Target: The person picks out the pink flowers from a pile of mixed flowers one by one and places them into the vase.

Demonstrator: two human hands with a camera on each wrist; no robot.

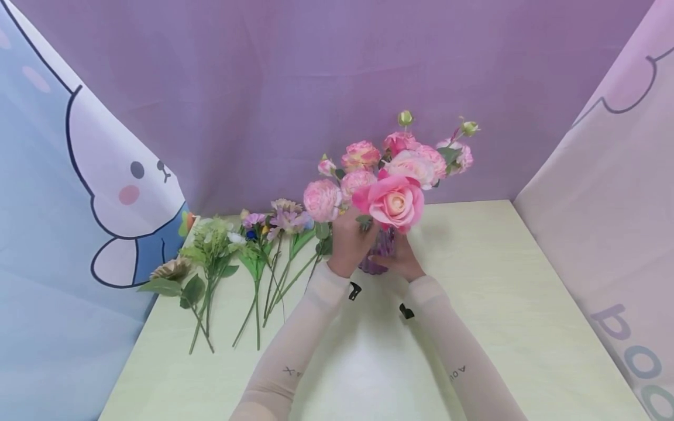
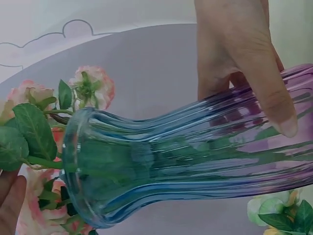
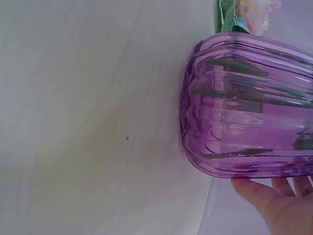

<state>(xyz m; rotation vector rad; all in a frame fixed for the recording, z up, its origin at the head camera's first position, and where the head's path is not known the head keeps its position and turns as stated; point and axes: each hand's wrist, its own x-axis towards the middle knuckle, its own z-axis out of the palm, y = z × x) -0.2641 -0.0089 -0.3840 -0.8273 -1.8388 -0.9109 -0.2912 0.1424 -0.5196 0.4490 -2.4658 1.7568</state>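
A ribbed glass vase (image 1: 385, 248), blue-green at the mouth and purple at the base, stands on the table holding several pink flowers (image 1: 360, 155). My right hand (image 1: 404, 260) grips its lower part, thumb across the near side, also plain in the left wrist view. Up by the mouth, my left hand (image 1: 351, 242) pinches the large pink rose (image 1: 397, 202) just under its bloom; the bloom and leaves partly cover the fingers. At the left wrist view's edge, left fingertips (image 2: 11, 203) touch a leafy stem (image 2: 41, 161). Green stems show through the purple base (image 3: 239, 112).
Left of the vase, loose artificial flowers lie on the pale table (image 1: 500, 304): a beige bloom (image 1: 172, 269), green sprays (image 1: 210, 240) and purple blossoms (image 1: 289, 221). A purple cloth (image 1: 316, 70) hangs behind, with printed cloths at both sides.
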